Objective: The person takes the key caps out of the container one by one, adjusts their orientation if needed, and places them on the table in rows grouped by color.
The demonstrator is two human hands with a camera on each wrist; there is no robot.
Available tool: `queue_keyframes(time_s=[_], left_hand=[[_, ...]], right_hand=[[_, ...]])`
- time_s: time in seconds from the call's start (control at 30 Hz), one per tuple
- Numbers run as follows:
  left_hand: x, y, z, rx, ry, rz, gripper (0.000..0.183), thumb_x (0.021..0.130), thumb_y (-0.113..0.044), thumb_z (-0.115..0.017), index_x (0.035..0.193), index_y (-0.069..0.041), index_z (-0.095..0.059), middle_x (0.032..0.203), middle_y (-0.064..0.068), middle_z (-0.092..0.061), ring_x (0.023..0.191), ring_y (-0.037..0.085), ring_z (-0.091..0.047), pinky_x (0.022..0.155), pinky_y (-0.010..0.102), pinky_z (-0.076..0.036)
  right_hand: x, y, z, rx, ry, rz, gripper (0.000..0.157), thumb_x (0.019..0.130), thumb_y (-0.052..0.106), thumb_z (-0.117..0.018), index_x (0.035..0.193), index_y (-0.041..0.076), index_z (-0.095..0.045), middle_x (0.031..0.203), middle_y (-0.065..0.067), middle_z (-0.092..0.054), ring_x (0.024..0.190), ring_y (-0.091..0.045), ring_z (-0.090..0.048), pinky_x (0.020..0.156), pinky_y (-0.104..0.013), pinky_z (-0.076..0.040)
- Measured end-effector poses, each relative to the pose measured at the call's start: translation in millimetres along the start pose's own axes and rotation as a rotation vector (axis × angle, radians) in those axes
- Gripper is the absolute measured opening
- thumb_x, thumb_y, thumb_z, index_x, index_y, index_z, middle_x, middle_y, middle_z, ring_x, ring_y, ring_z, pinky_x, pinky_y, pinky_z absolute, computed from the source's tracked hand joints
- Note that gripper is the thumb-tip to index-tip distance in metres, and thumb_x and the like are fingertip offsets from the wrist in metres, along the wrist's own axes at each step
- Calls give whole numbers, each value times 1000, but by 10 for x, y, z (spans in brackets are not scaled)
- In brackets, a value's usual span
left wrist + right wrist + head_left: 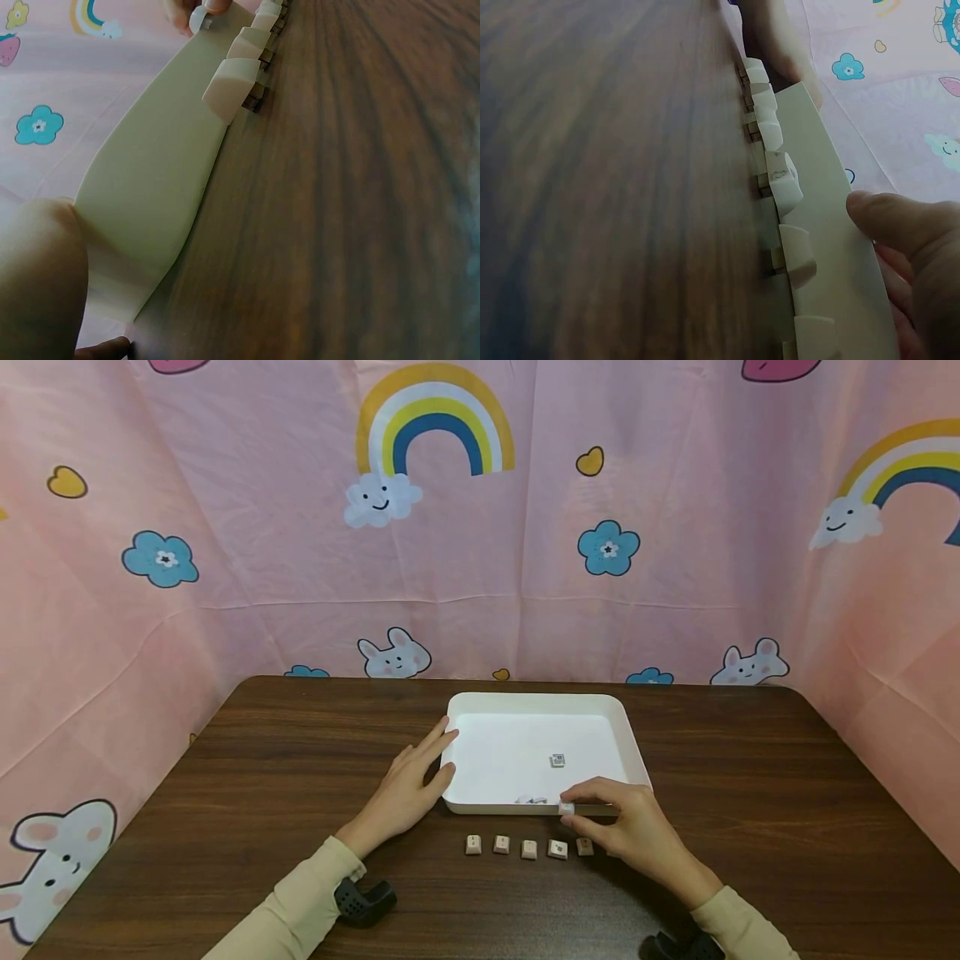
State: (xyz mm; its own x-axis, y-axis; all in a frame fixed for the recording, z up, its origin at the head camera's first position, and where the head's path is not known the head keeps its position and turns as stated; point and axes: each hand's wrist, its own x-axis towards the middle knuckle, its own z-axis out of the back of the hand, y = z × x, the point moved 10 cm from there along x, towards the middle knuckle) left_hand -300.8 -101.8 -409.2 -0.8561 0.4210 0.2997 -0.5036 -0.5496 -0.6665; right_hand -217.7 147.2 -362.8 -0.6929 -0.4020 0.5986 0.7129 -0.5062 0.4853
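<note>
A shallow white tray [540,697] lies on the brown table. My left hand [408,789] rests along its left side, fingers stretched out and fingertips at the rim. Over the tray's front edge, my right hand [641,827] pinches a small white keycap [566,808] between thumb and fingers; it also shows in the left wrist view. Inside the tray a keycap [557,761] lies near the middle, and some small pieces [531,800] show partly behind the front wall. In front of the tray stand several keycaps [501,844] in a row, the rightmost partly behind my right hand.
The dark wood-grain table [315,760] reaches back to a pink printed curtain [480,560], which hangs behind it and at both sides. In the right wrist view the row of keycaps [784,180] runs close along the tray's front wall [847,277].
</note>
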Motion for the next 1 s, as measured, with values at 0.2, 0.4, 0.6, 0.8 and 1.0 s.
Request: queue_keyframes(time_s=[0.2,0.4,0.6,0.8,1.0], left_hand=[[0,0,3,-4,3,4,53,107,-25,-52,158,-13,-40,170,8,-23,152,33,-30,120,70,-13],[-2,2,3,2,-6,-10,54,107,-25,-53,157,-11,-41,169,11,-24,152,35,-32,119,71,-14],[0,-11,2,8,-18,-23,53,107,-26,-52,157,-11,-41,168,12,-25,150,37,-33,118,73,-14],[-1,-22,10,-5,-14,-17,53,107,-25,-52,157,-11,-41,169,11,-24,152,35,-32,118,72,-13],[5,-14,0,3,-5,-14,54,107,-25,-53,157,-11,-41,169,11,-24,152,34,-32,119,72,-14]], right_hand=[[17,21,0,-30,5,9,31,76,5,-89,104,10,-78,100,7,-77,93,-11,-74,86,-11,-52],[33,50,-4,-62,5,27,31,75,7,-89,104,11,-78,99,7,-77,91,-11,-74,85,-11,-52],[24,34,-9,-54,13,20,31,76,8,-89,104,11,-78,99,8,-76,91,-9,-73,85,-11,-52],[20,27,-23,-29,22,19,30,76,9,-89,105,12,-78,99,11,-75,92,-9,-72,87,-10,-51],[29,71,-17,-22,6,40,31,76,6,-88,105,12,-78,98,10,-74,92,-10,-72,86,-10,-50]])
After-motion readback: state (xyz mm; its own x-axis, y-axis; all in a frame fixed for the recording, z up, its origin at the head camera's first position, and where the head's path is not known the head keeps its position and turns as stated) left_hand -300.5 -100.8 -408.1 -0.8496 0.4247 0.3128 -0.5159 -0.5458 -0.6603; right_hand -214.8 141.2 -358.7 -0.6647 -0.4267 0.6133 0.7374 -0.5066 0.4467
